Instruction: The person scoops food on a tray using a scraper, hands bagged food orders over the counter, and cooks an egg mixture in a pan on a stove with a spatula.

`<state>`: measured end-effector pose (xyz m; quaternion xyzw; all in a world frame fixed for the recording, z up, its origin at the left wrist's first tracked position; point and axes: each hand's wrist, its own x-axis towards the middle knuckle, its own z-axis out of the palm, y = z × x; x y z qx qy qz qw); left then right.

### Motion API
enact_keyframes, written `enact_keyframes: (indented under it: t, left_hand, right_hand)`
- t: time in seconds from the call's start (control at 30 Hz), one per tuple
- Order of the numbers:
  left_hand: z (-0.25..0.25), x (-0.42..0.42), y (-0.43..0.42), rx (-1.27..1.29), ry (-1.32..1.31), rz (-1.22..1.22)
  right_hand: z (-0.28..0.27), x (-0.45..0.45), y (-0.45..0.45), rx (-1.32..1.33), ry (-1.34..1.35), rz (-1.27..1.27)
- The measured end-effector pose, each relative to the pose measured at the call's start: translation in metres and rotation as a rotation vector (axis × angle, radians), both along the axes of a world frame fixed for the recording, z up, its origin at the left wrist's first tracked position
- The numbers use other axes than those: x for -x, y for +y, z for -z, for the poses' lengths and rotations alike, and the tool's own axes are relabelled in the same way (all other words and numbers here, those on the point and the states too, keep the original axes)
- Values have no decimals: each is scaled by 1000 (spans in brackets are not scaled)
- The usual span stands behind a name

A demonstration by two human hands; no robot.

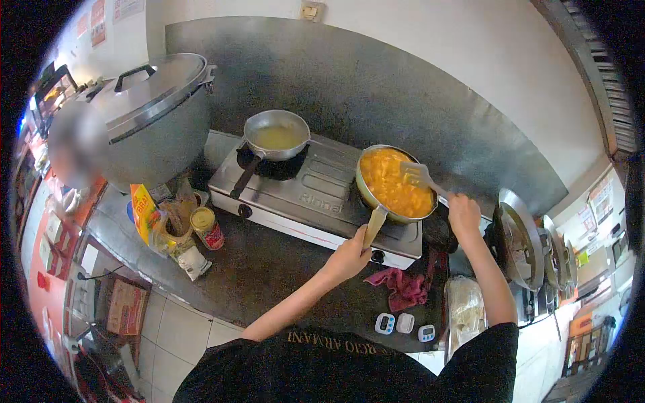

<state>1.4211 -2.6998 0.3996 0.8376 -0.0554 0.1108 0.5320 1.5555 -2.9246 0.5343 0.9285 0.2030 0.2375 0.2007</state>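
My left hand is closed around the pale handle of a frying pan on the right burner of the gas stove. Chunky food in orange sauce fills much of this pan. With my right hand I grip a slotted spatula, its blade over the right part of the food; whether it touches the sauce is hard to tell. A saucepan with yellowish liquid sits on the left burner, its dark handle pointing toward me.
A large lidded pot stands left of the stove. Near it are a can, a yellow packet and a white packet. A purplish cloth and small timers lie in front. Woks stand at right. Another person is far left.
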Motion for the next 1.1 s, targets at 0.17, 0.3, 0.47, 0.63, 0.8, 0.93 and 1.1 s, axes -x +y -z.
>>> enact_keyframes:
  t: [0.17, 0.3, 0.47, 0.63, 0.8, 0.93, 1.1]
  left_hand:
    - [5, -4, -1, 37, 5, 34]
    - [8, -4, -1, 16, -23, 22]
    - [0, -2, 0, 15, 40, 27]
    - [6, -5, -1, 23, 34, 41]
    - [1, -1, -1, 5, -4, 10]
    - [0, -1, 0, 17, 10, 31]
    - [-1, 0, 0, 13, 21, 34]
  right_hand:
    - [4, -25, -2, -29, -58, 60]
    - [38, -68, -19, 37, 36, 130]
    - [49, -64, -23, -259, 143, 82]
    - [37, -43, -27, -418, 364, -26]
    - [32, -21, -27, -439, 408, -118]
    - [8, 8, -14, -477, 491, -76]
    - [-9, 33, 0, -457, 335, -170]
